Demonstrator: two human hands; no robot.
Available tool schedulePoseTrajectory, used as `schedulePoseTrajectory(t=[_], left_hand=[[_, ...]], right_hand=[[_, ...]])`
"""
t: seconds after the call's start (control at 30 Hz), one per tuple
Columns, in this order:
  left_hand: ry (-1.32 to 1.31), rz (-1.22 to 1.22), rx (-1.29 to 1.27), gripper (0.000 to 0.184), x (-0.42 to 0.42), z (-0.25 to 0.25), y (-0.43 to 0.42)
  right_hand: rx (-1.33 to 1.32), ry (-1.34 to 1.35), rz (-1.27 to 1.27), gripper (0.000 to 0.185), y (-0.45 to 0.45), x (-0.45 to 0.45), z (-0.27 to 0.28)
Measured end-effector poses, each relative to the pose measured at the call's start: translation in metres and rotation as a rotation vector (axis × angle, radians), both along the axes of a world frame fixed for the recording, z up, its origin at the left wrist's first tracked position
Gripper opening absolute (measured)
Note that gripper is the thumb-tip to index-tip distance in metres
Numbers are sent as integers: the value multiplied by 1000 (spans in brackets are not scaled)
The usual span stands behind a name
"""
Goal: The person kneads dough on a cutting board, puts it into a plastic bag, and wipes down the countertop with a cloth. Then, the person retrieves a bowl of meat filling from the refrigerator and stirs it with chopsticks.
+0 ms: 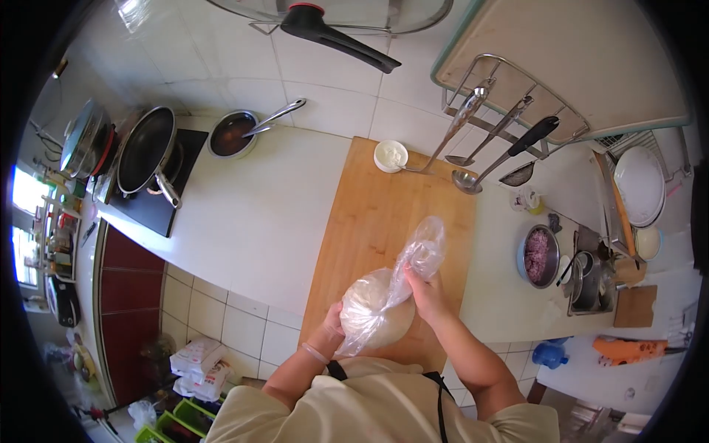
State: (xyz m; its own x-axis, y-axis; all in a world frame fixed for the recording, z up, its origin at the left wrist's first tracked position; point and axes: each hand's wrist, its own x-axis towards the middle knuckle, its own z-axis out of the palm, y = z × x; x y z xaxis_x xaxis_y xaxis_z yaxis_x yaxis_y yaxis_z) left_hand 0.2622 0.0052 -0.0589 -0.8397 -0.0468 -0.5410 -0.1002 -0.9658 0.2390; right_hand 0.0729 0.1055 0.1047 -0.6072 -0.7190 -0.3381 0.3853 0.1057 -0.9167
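A clear plastic bag (pixel 423 247) is wrapped around a large pale round lump that looks like dough (pixel 378 325), close to my body over the near part of the wooden board (pixel 362 221). My right hand (pixel 423 294) is closed round the gathered neck of the bag, whose loose end sticks up past the fingers. Pressed to the left side of the lump, my left hand (pixel 334 323) grips the bag there; some of its fingers are hidden behind the plastic.
A white bowl of pale powder (pixel 391 156) stands at the board's far edge. Ladles (pixel 467 182) hang from a wall rack. To the right is a metal bowl of chopped pinkish food (pixel 538 256). A frying pan (pixel 147 151) and a saucepan (pixel 233 134) are at the left.
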Motion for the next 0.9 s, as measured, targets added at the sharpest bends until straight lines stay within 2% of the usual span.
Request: schedulePoseTrajectory(t=[0.03,0.07,0.1,0.13,0.17,0.2,0.27,0.3,0.37,0.4,0.47,0.5,0.57,0.6,0.67,0.7,0.77,0.8,0.87,0.9], left_hand=[[47,29,47,68,-4,1,-3],[94,51,99,67,-11,6,-5],[-53,32,-29,71,-25,29,-7],[-53,9,-28,71,-32,29,-10],[-56,32,20,71,-39,28,-14],[-58,59,66,71,-46,28,-19],[-49,48,34,73,-59,27,-33],[-35,56,7,75,-69,27,-40],[-3,43,-43,77,-93,26,-52],[1,26,-48,77,-108,22,-58],[7,45,-211,75,-134,12,-68],[-15,36,-185,71,-146,11,-72],[-55,37,-144,69,-166,11,-77],[-90,46,-107,67,-176,14,-78],[-125,61,-120,64,-191,14,-81],[-66,74,-140,63,-196,9,-85],[16,88,-126,60,-205,1,-93],[10,83,-128,60,-213,-3,-96],[15,104,-203,61,-230,-14,-102],[42,101,-163,50,-235,-20,-109]], right_hand=[[58,134,-209,29,3,-4,-15],[62,134,-226,29,7,-7,-29],[197,48,-228,29,7,-11,-39],[330,-46,-232,30,10,-11,-49],[336,-249,-233,34,1,-14,-34],[329,-251,-251,34,-5,-19,-39],[-33,-944,-293,34,-13,-31,-63],[-45,-939,-310,34,-14,-39,-74],[-327,-944,-255,32,-15,-54,-98],[-340,-939,-267,32,-19,-65,-114],[-486,-877,-252,28,-25,-82,-138],[-488,-880,-262,28,-30,-90,-132],[-44,-495,-540,26,-40,-110,-121],[-46,-498,-551,26,-36,-118,-142],[-63,-147,-346,24,-36,-138,-167],[-63,-150,-352,24,-32,-141,-172],[146,-161,-265,32,-27,-144,-176],[146,-168,-268,32,-30,-142,-176],[21,-462,-382,42,-42,-139,-175],[18,-464,-385,42,-47,-142,-171]])
